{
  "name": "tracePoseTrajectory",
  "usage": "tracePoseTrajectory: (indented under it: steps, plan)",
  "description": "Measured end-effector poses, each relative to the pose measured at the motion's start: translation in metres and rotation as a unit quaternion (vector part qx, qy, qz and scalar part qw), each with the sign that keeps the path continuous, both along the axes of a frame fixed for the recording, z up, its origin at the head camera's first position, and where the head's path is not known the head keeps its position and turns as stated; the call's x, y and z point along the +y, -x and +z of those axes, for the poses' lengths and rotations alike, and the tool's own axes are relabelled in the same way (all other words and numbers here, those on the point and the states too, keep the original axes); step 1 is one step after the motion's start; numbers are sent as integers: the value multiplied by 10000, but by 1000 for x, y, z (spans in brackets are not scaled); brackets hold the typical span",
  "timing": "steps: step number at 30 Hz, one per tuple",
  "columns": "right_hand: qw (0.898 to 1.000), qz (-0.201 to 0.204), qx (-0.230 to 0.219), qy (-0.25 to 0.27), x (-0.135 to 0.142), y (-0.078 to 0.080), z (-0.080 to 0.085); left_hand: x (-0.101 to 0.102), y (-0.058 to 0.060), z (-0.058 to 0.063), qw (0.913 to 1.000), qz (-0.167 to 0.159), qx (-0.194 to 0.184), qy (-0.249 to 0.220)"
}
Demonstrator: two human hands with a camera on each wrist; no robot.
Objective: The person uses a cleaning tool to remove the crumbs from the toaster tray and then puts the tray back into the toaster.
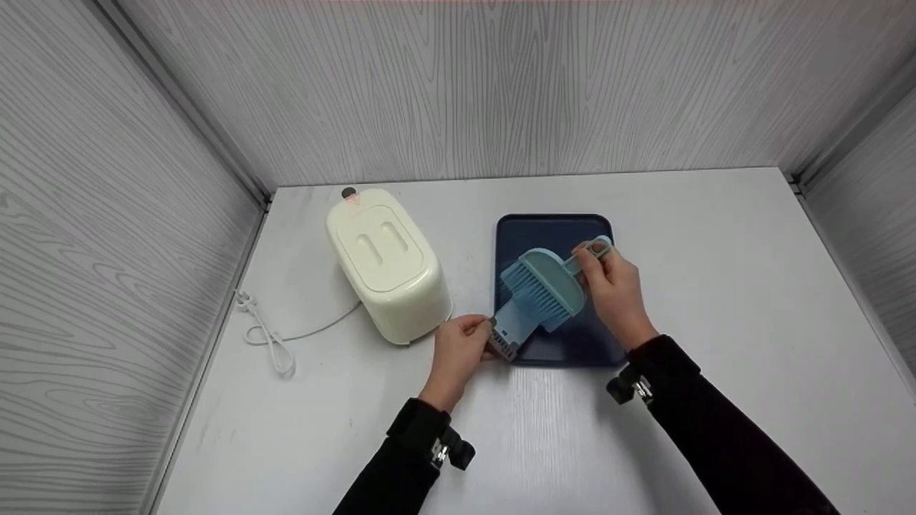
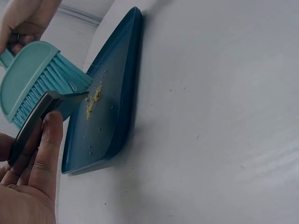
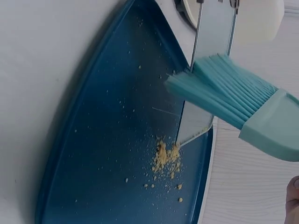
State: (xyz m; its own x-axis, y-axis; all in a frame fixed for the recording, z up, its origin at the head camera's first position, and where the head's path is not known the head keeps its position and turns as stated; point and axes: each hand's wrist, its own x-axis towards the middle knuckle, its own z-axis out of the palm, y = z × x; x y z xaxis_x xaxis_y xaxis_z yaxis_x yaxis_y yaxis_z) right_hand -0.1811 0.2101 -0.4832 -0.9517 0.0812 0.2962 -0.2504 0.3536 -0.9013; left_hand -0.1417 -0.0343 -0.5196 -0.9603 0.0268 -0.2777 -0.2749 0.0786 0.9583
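- White table [image 1: 723, 279]: spans the middle and bottom of the head view.
- Cream appliance [image 1: 383, 250]: left of centre, its long axis slanting from upper left to lower right; its cord [image 1: 270, 336] lies bundled further left.
- Navy tray [image 1: 551, 230]: centre right, flat, long axis running up the frame; probably light, stiff and smooth, best taken by the rim.
- Brush [image 1: 552, 277]: over the tray, handle toward upper right, bristles toward lower left and across the plate. Likely light, with soft, bending bristles and a firm head; the handle is the place to hold, and there the right hand [image 1: 617, 290] grips it.
- Thin plate [image 1: 514, 323]: long axis from lower left to upper right, its far part over the tray. Seems light, stiff and slick; the left hand [image 1: 459, 347] pinches its lower-left end, a sensible hold.
- Crumbs [image 3: 163, 156]: loose, likely dry and brittle, on the tray, lower centre of the right wrist view.
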Motion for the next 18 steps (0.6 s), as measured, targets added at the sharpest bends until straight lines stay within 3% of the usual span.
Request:
tracePoseTrajectory:
  steps: [18]
  plan:
    - [9931, -413, 744, -805, 16, 7, -15, -1, -1, 2, 9999, -17, 131, 61]
